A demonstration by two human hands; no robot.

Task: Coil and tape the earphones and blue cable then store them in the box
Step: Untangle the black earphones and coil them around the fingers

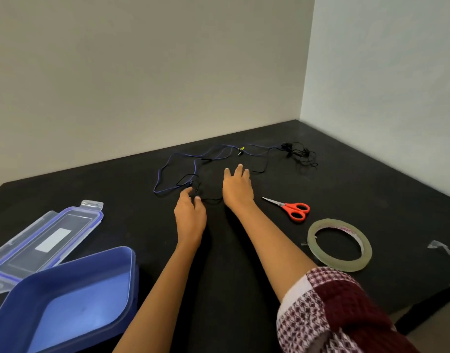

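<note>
The black earphones (297, 154) lie loose on the black table, buds tangled at the far right and thin wire trailing left toward me. The blue cable (159, 174) sprawls uncoiled in loops at the far centre-left, crossing the black wire. My left hand (190, 216) has its thumb and fingers curled together on the near end of the earphone wire. My right hand (237, 187) lies just right of it, fingers straight and spread over the wire on the table. The blue box (131, 266) stands open at the near left.
The box's clear lid (48, 238) lies behind the box at the left. Red-handled scissors (293, 210) and a roll of clear tape (346, 265) sit to the right of my right arm. A loose scrap of tape (442, 249) lies at the right edge.
</note>
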